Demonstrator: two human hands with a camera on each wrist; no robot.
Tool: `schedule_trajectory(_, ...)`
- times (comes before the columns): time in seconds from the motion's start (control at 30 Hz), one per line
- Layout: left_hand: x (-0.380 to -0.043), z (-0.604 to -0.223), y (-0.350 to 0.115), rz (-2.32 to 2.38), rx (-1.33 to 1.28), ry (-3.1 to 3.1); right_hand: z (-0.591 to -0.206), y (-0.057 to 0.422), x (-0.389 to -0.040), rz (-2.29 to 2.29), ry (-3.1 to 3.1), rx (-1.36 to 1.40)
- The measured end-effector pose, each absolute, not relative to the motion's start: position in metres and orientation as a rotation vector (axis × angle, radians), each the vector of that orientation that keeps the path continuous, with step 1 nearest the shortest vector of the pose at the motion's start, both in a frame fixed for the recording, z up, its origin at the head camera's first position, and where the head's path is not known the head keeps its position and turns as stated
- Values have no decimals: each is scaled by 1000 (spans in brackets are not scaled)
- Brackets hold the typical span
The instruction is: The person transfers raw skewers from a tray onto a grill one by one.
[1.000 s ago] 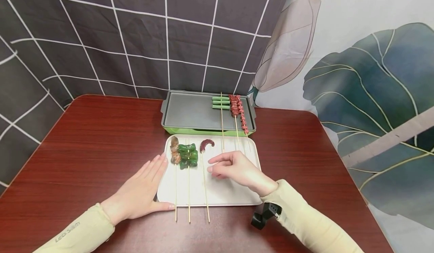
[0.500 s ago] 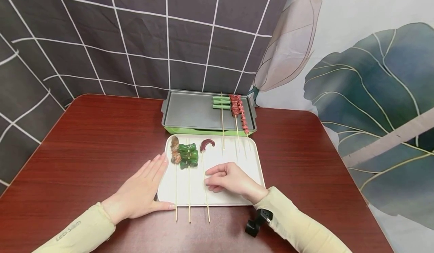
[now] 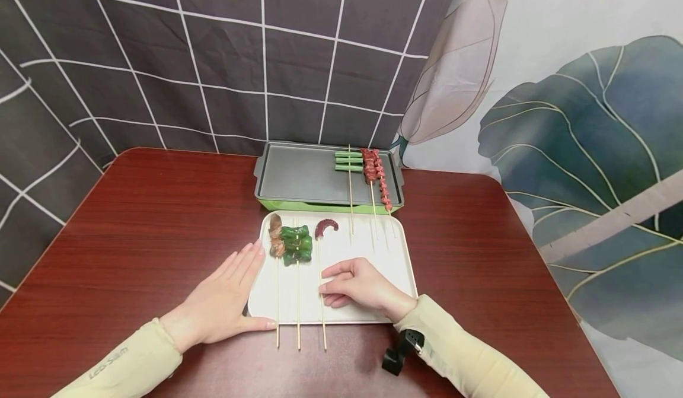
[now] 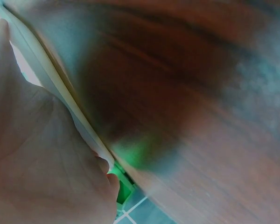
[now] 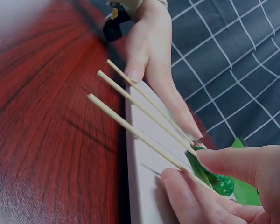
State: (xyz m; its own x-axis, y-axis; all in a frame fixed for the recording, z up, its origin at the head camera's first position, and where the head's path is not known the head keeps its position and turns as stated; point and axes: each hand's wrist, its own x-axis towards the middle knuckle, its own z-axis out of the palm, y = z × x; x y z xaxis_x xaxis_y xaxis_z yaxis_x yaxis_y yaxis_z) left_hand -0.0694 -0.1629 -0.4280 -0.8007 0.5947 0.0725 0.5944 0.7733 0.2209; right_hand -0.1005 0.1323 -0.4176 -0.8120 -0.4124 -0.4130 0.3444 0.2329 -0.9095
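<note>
A white tray (image 3: 373, 303) holds three skewers lying side by side. In the head view my right hand (image 3: 360, 288) has its fingers curled at the stick of the rightmost one, a skewer with a curled dark red piece like an octopus tentacle (image 3: 325, 227). Thumb and fingers lie on either side of that stick in the right wrist view. My left hand (image 3: 221, 297) rests with straight fingers along the tray's left edge, its thumb at the front corner. Close by lie the green pepper skewer (image 3: 296, 245) and a brownish skewer (image 3: 275, 236), perhaps mushroom or meat.
Behind the tray stands a grey grill pan (image 3: 304, 172) on a green base. On its right side lie a green bean-like skewer (image 3: 348, 162), a red meat skewer (image 3: 369, 168) and a thin red beaded skewer (image 3: 382, 184), their sticks reaching over the tray. Brown table (image 3: 176, 220) surrounds everything.
My right hand has moved left and nearer to me, onto the dark red skewer's stick. That stick's near end has shifted slightly left. The left hand stays put.
</note>
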Motion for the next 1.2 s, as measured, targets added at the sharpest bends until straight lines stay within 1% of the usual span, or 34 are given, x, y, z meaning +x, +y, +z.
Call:
schedule_trajectory(0.57,-69,-428,-163,364,974,2945,-417,132,-98,-1732,1842,-27)
schedule_trajectory(0.83,-69,-426,-161,375,951,2923,-413,136,-95,-1745,1869,-63)
schedule_trajectory(1.2,-69,-425,-161,376,953,2921,-399,144,-89,-1731,1920,-184)
